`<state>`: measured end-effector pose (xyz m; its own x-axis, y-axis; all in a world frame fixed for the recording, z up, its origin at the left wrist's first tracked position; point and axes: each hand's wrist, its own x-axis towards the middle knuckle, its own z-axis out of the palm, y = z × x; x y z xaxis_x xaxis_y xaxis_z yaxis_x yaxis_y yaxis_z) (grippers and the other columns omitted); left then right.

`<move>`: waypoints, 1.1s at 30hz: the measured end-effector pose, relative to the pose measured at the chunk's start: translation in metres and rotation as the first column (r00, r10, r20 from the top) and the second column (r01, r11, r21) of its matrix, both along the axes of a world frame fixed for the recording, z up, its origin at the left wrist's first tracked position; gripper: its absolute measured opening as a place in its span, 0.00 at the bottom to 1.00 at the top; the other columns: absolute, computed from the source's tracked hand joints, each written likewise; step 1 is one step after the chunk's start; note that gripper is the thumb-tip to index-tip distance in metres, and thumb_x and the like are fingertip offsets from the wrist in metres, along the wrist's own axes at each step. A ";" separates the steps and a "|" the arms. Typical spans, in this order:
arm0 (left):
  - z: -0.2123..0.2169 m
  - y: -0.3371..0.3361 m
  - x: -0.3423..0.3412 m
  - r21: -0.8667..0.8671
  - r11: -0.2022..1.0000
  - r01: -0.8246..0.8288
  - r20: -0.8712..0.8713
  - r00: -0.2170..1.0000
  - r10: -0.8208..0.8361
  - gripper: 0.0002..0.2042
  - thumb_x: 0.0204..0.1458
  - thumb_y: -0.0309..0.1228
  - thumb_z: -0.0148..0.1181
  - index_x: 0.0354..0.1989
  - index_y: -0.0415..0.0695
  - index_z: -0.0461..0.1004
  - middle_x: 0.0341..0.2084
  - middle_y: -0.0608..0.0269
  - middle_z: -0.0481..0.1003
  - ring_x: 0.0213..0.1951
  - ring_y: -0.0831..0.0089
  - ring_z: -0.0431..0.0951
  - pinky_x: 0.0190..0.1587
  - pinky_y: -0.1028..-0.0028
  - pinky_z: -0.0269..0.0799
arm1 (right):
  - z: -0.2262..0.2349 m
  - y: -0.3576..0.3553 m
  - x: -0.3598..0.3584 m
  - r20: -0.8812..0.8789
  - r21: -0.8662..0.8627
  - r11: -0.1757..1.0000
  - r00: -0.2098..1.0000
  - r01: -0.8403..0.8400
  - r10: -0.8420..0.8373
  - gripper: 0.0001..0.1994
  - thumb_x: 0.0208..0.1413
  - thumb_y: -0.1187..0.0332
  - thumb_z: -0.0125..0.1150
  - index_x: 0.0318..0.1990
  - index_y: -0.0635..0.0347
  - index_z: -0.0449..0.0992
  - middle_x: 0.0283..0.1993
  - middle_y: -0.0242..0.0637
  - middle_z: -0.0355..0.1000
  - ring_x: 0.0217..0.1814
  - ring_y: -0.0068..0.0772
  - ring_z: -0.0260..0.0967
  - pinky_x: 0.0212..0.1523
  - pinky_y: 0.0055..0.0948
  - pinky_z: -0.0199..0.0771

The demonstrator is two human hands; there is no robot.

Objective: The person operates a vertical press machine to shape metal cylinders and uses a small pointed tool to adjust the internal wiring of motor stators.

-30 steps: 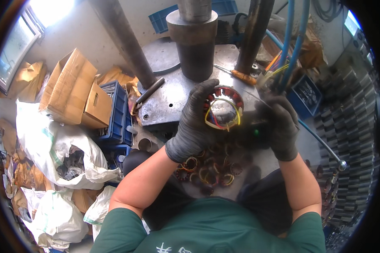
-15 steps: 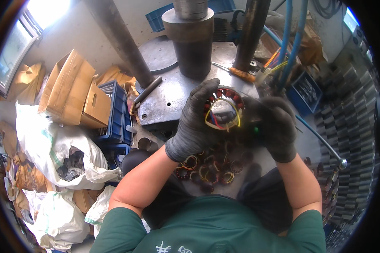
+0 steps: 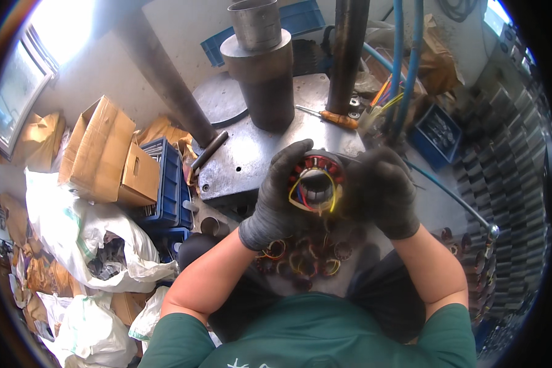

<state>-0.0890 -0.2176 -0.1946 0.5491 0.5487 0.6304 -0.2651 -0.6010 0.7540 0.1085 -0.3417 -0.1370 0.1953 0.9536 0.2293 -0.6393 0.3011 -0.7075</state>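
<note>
Gloved left hand (image 3: 276, 196) and right hand (image 3: 380, 190) both clasp the wound stator (image 3: 316, 184); firm, even support would protect its coloured wires (image 3: 297, 195).

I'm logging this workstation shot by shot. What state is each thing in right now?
stator: held up in both hands, copper windings and coloured wires showing
left hand: gloved, closed on the stator
right hand: gloved, closed on the stator
cardboard box: open, tipped on its side
screwdriver: lying flat on the metal plate
white sack: open, slumped
</note>
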 end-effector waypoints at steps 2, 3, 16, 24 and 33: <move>-0.004 0.000 0.002 -0.182 0.983 0.038 0.015 0.999 -0.036 0.55 0.30 0.31 0.86 0.72 0.42 0.58 0.64 0.46 0.67 0.63 0.52 0.72 0.66 0.59 0.70 | 0.001 -0.001 0.000 -0.031 0.008 1.000 0.999 -0.010 0.010 0.15 0.64 0.64 0.61 0.50 0.67 0.78 0.44 0.46 0.83 0.46 0.39 0.83 0.51 0.40 0.84; -0.002 0.000 0.002 -0.180 0.983 0.041 0.014 0.999 -0.039 0.55 0.30 0.31 0.86 0.72 0.42 0.58 0.64 0.46 0.67 0.63 0.52 0.72 0.66 0.59 0.70 | 0.000 -0.002 -0.001 -0.019 -0.001 1.000 1.000 -0.003 0.002 0.14 0.64 0.64 0.61 0.50 0.66 0.78 0.44 0.46 0.83 0.46 0.38 0.83 0.51 0.39 0.84; 0.007 0.001 -0.004 0.436 0.896 -0.085 -0.096 0.986 0.140 0.51 0.33 0.27 0.84 0.70 0.47 0.61 0.64 0.44 0.66 0.63 0.52 0.73 0.61 0.60 0.76 | -0.003 -0.003 -0.007 0.726 0.107 0.949 0.628 0.297 -0.279 0.05 0.64 0.75 0.54 0.40 0.62 0.77 0.35 0.32 0.72 0.36 0.22 0.69 0.39 0.27 0.71; 0.016 0.013 0.001 0.653 0.723 -0.227 0.191 0.973 0.133 0.37 0.43 0.36 0.78 0.64 0.47 0.68 0.63 0.49 0.71 0.50 0.52 0.79 0.49 0.57 0.77 | -0.050 0.015 -0.011 0.731 0.050 0.933 0.623 0.357 -0.278 0.05 0.66 0.71 0.61 0.44 0.62 0.77 0.38 0.34 0.75 0.42 0.23 0.71 0.45 0.31 0.75; 0.015 0.017 -0.011 0.377 0.892 -0.251 0.012 0.964 0.266 0.52 0.32 0.31 0.86 0.69 0.44 0.61 0.62 0.48 0.70 0.57 0.58 0.76 0.59 0.62 0.75 | -0.030 0.059 0.023 0.912 0.376 0.892 -0.271 0.250 -0.308 0.15 0.54 0.78 0.59 0.50 0.57 0.80 0.46 0.47 0.76 0.50 0.54 0.75 0.54 0.44 0.75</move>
